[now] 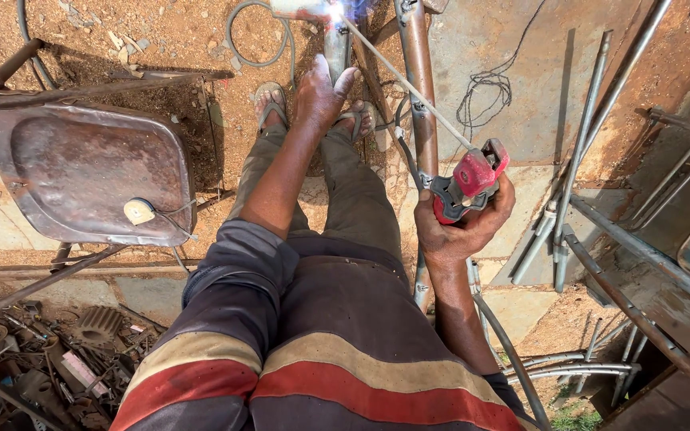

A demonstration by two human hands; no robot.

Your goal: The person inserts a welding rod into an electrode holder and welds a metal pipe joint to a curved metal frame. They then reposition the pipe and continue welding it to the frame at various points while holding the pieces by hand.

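Right hand (463, 227) clamped around one red electrode holder (470, 183), rod (409, 84) angled up-left from it; left hand (321, 96), arm straight, fingers looking curled onto one pipe (335, 48), hard to tell in the glare.

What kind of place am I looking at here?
Most likely an outdoor welding yard. The right hand holds a red electrode holder whose rod sparks at a pipe steadied by the left hand; metal tubes and scrap lie on dirt.

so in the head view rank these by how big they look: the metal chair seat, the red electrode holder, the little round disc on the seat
1. metal chair seat, by far the largest.
2. red electrode holder, held in the right hand; it sits nearer the camera, so it looks bigger than it is.
3. round disc, the smallest.
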